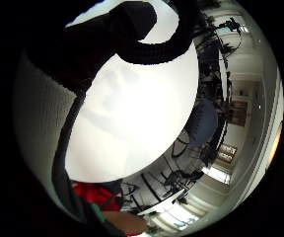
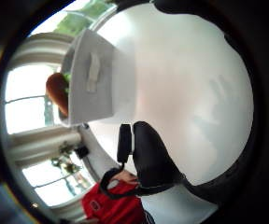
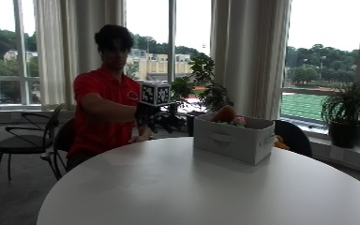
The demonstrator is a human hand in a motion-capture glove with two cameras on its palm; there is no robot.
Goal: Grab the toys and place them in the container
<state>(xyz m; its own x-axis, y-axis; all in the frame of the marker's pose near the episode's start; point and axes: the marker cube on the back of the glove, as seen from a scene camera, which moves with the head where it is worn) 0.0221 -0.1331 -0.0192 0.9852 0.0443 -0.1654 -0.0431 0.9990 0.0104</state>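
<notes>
The round white surface fills the lower frame, bare of toys. Right of centre sits the grey container, toys poking above its rim, so the task looks done. Left of it, the gloved hand hovers, fingers relaxed, holding nothing.

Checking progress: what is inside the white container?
Toy tops show above the white container: an orange-brown toy and a pink-green one. Its walls hide anything lower.
</notes>
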